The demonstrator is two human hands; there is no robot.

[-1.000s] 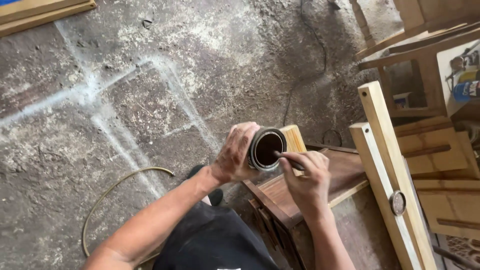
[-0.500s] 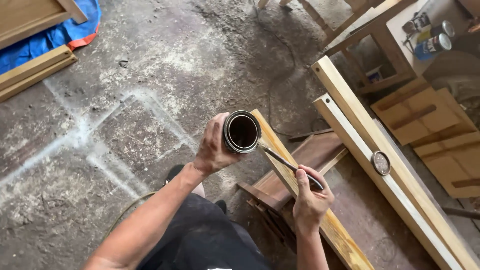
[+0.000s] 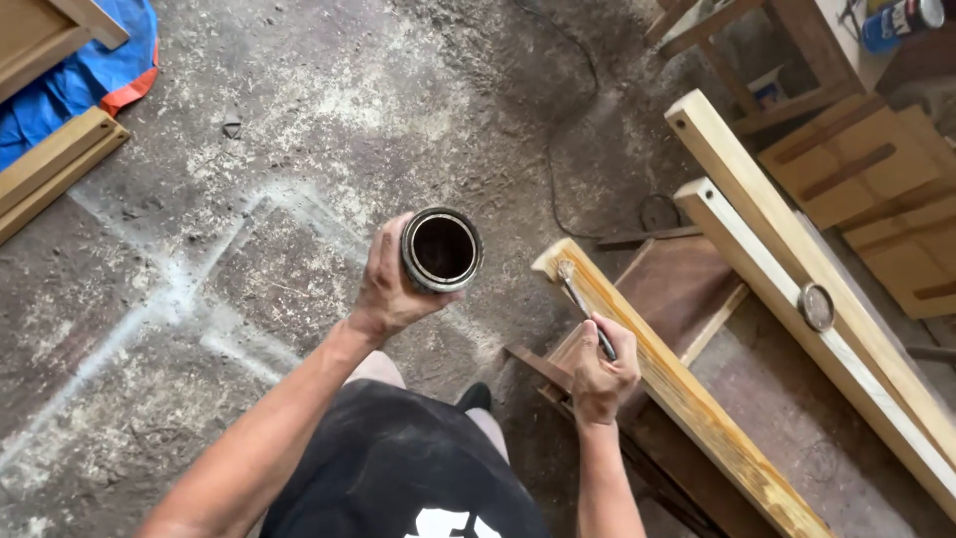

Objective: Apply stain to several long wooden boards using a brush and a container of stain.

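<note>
My left hand (image 3: 386,284) grips a round open tin can (image 3: 441,249) with a dark liquid inside, held out over the concrete floor. My right hand (image 3: 599,377) holds a thin brush (image 3: 583,306) by its handle. The bristle tip rests on the upper end of a yellowish, glossy wooden beam (image 3: 677,394) that runs diagonally towards the lower right. The can and the brush are apart, the can to the left of the beam end.
Two pale wooden beams (image 3: 797,269) lie diagonally at right, one carrying a round metal lid (image 3: 816,306). A dark stained board (image 3: 677,284) lies under them. Wooden frames (image 3: 866,169) and spray cans (image 3: 896,20) sit top right, planks (image 3: 55,164) and blue tarp (image 3: 70,75) top left.
The brush has left the can and moved right onto the beam's end. My left hand has carried the can leftwards, away from the beam. The view has shifted.
</note>
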